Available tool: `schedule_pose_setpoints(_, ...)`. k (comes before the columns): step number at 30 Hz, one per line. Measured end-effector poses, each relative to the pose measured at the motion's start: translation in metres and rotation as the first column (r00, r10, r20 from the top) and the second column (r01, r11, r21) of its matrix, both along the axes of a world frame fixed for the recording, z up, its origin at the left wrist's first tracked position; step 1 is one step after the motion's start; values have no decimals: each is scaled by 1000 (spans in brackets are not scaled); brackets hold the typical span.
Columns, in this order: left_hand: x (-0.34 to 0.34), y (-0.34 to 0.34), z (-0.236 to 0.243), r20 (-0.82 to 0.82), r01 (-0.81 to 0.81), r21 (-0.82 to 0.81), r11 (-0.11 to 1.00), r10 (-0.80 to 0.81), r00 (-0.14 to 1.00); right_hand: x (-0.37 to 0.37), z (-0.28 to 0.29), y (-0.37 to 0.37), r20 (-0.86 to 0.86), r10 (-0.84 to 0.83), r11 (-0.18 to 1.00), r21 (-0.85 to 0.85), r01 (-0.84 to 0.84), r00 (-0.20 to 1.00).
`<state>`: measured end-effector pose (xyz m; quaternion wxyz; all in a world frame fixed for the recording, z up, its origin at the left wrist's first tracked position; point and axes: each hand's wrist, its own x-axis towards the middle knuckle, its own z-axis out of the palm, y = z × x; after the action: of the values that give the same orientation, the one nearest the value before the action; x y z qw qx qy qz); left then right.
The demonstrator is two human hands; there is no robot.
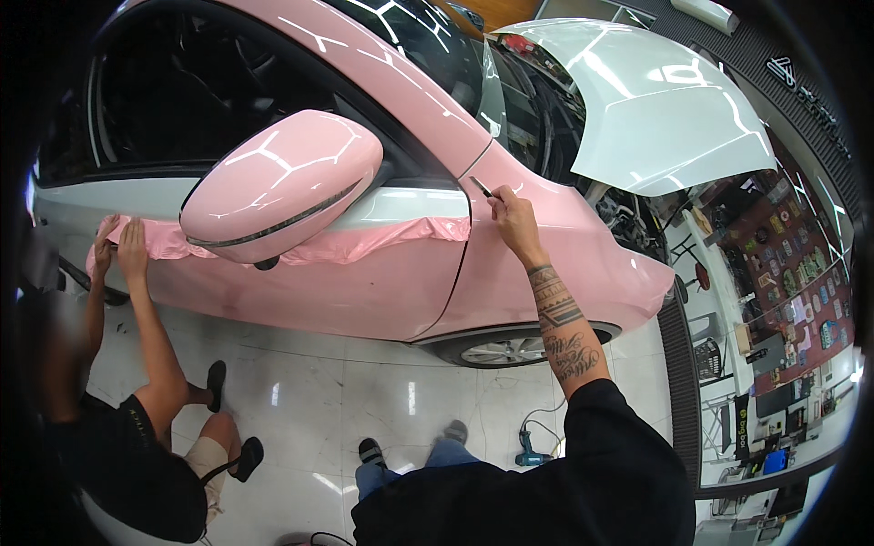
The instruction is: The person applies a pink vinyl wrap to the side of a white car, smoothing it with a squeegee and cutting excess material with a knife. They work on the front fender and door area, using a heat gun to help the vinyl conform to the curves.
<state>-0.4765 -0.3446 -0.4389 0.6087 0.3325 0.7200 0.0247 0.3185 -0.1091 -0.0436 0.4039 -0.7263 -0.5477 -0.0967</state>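
Note:
My right hand (pixel 516 218) is closed around what looks like a slim utility knife (pixel 481 187). Its tip points up and left, at the seam between the pink front fender (pixel 555 246) and the windshield pillar. I cannot tell whether the tip touches the surface. On the door, pink film (pixel 364 242) hangs wrinkled along its upper edge, leaving a white strip (pixel 410 206) bare below the window. The pink side mirror (pixel 287 182) juts out in front of that strip. No part of my left hand shows.
At the left, a co-worker's hands (pixel 134 246) press on the door film. The white hood (pixel 665 109) stands raised. A teal heat gun (pixel 531 450) with a cord lies on the tiled floor (pixel 300 382), right of my feet. The front wheel (pixel 505 351) is below the fender.

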Motion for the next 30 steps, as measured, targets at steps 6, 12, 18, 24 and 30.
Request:
schedule_pose_setpoints(6, 34, -2, 4, 36, -325, -79, 943, 328, 944, -22, -10, 4, 132, 1, 998, 57, -9, 991)
schedule_pose_setpoints(12, 68, 4, 23, 103, -407, 54, 912, 400, 911, -21, -22, 2, 260, -41, 986, 167, -4, 965)
schedule_pose_setpoints(18, 93, -24, -3, 213, -277, 182, 944, 237, 948, -18, -24, 10, 281, -60, 979, 203, 1, 958)
schedule_pose_setpoints(24, 99, -48, 8, 140, -274, -73, 959, 282, 949, -24, -26, 16, 274, -113, 975, 214, 54, 955)
schedule_pose_setpoints(30, 37, -26, 2, 128, -203, -89, 975, 213, 969, -24, -27, 17, 271, -159, 971, 218, 100, 949)
